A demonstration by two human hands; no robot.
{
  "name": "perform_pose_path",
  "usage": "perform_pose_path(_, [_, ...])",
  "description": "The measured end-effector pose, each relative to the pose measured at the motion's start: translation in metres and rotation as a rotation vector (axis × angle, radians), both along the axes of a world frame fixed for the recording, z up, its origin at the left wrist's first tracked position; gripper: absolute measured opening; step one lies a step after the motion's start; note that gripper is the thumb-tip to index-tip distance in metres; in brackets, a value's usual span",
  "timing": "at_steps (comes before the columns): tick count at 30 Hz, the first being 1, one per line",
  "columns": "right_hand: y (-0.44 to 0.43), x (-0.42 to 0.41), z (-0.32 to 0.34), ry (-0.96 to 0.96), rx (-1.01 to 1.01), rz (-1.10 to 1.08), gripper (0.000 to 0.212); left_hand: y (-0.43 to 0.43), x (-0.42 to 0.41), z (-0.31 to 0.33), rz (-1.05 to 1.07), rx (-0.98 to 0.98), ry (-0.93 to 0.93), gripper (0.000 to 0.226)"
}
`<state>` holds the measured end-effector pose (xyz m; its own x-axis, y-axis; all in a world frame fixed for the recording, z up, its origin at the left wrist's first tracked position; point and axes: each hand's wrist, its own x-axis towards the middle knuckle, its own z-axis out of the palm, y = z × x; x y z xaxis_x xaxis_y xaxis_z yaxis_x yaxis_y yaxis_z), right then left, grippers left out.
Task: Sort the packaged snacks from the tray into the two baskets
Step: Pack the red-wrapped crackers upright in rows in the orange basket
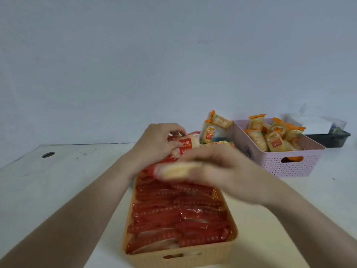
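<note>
Two hands work at the far end of a tan basket point(181, 261). The left hand point(154, 144) pinches a red snack packet point(187, 144) between thumb and curled fingers, holding it just above the basket's far rim. The right hand point(228, 171), smeared by motion blur, has its fingers curled over a red-ended cracker packet point(178, 169) directly above the basket. Beneath them, rows of red packets point(173, 213) fill the tan basket. Behind it lies a heap of orange-and-yellow packets point(211, 130); what they rest on is hidden. Further right, a pink basket point(289, 165) holds more yellow packets point(274, 141). Both baskets stand on a white table point(67, 171).
</note>
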<state>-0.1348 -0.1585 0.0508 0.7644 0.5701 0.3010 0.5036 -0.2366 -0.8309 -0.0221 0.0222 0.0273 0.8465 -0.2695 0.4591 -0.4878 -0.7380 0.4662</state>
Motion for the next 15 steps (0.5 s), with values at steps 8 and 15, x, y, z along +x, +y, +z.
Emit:
perform_pose_path(8, [-0.031,0.082,-0.008,0.088,0.443,-0.589,0.017,-0.006,-0.010,-0.012,-0.053,0.220,0.154,0.029])
perform_pose_path(15, [-0.008,0.119,-0.010,-0.277,-0.269,-0.498,0.016,-0.006,-0.017,-0.021,-0.042,0.527,0.098,0.023])
